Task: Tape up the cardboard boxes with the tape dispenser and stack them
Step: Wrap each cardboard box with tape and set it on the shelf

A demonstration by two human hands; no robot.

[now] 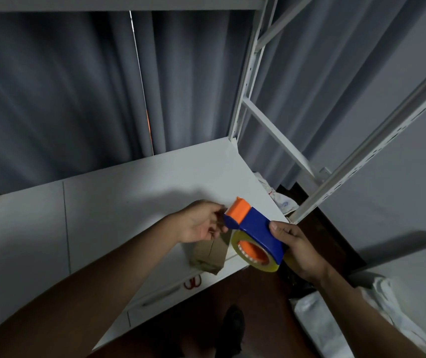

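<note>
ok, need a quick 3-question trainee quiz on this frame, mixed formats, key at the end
1. True or false: the right hand holds the tape dispenser by its blue body.
2. Multiple choice: where is the cardboard box? A) on the floor B) on the white table, below the left hand C) on an upper shelf of the rack
3. Fill in: the red-handled tool lying near the table's front edge is a pair of ____.

Key: 1 true; 2 B; 3 scissors
</note>
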